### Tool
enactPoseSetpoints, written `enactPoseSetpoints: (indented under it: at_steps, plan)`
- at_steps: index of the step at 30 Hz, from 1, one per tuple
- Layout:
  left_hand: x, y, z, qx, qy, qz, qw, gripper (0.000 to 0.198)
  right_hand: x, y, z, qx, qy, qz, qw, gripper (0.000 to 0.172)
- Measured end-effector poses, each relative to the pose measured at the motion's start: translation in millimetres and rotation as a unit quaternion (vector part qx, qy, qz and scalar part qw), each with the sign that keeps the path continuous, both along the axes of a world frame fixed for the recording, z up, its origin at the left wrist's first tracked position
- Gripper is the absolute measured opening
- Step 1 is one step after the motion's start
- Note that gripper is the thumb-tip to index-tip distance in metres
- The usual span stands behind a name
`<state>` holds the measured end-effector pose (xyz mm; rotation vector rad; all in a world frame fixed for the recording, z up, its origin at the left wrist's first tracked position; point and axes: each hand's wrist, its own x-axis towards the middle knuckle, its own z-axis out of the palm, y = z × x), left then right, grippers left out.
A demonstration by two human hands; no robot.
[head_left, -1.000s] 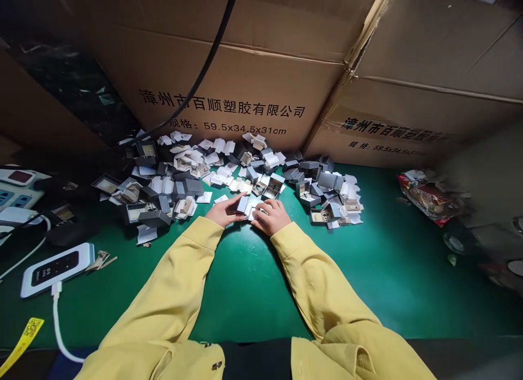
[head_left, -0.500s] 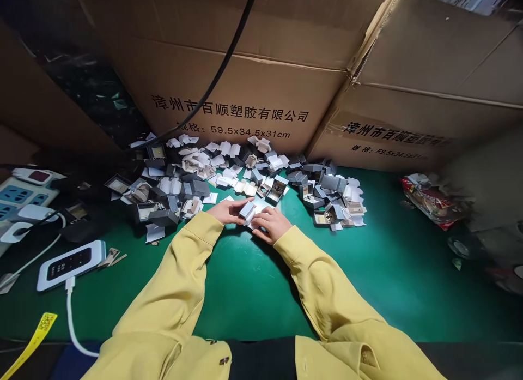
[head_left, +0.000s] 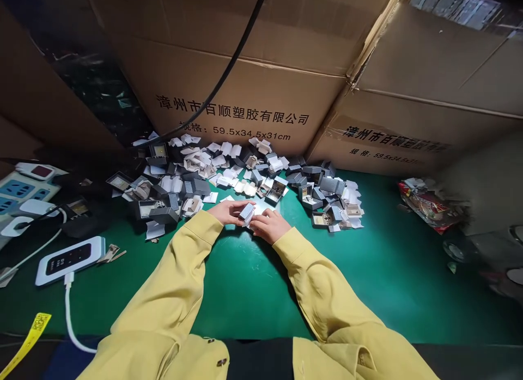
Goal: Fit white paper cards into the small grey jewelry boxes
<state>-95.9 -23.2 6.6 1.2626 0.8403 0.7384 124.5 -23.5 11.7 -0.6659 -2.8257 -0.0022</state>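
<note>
Just in front of the pile, a small grey box [head_left: 247, 211] with a pale side is pinched in my left hand [head_left: 229, 212], between thumb and fingers. My right hand [head_left: 269, 225] lies close on the box's right, its fingers bent toward the lower edge; whether they grip the box or a white piece under it is hidden. Beyond the hands stands an open dark box [head_left: 277, 190]. Folded white paper pieces [head_left: 244, 187] lie beside it.
Small grey boxes and paper inserts heap at left [head_left: 163, 211] and right [head_left: 322, 192]. Large cartons [head_left: 253, 91] stand behind the green table [head_left: 253, 293], a black cable [head_left: 229, 64] hanging before them. At left are a white device [head_left: 69, 260] and power strip [head_left: 20, 189]; at right, a red plastic packet [head_left: 427, 203].
My right fingers have drawn in slightly beside the small box, which stays in my left hand. The camera view has shifted a little; the heaps look the same.
</note>
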Motion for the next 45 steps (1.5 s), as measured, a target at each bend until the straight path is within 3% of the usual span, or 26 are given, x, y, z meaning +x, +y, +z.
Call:
enactPoseSetpoints:
  at_steps: [5, 8, 11, 13, 18, 30, 39, 45]
  plan:
    - [1, -3, 1.0, 0.006, 0.003, 0.0, 1.0, 0.072, 3, 0, -10.7, -0.013, 0.105, 0.041, 0.994, 0.021]
    - [7, -6, -1.2, 0.015, 0.007, 0.047, 0.999, 0.072, 2, 0, -15.3, -0.042, 0.194, -0.016, 0.98, 0.022]
    - [14, -10, -3.7, 0.03, 0.012, 0.113, 0.993, 0.073, -4, 1, -17.4, -0.071, 0.238, -0.106, 0.963, 0.033]
    - [18, -11, -4.3, 0.044, 0.019, 0.139, 0.989, 0.072, -9, 1, -18.4, -0.101, 0.24, -0.125, 0.957, 0.038]
    - [20, -12, -2.7, 0.063, 0.027, 0.147, 0.987, 0.071, -16, 0, -19.0, -0.139, 0.266, -0.146, 0.943, 0.032]
    - [20, -13, -8.5, 0.071, -0.001, 0.139, 0.988, 0.072, -14, 5, -21.7, -0.081, 0.214, -0.092, 0.969, 0.023]
    - [17, -7, -14.2, 0.072, 0.001, 0.13, 0.989, 0.073, -28, -1, -13.9, -0.047, 0.081, -0.181, 0.979, 0.019]
    - [16, -8, -14.2, 0.067, -0.013, 0.129, 0.989, 0.072, -20, 8, -6.6, -0.036, 0.051, -0.091, 0.994, 0.018]
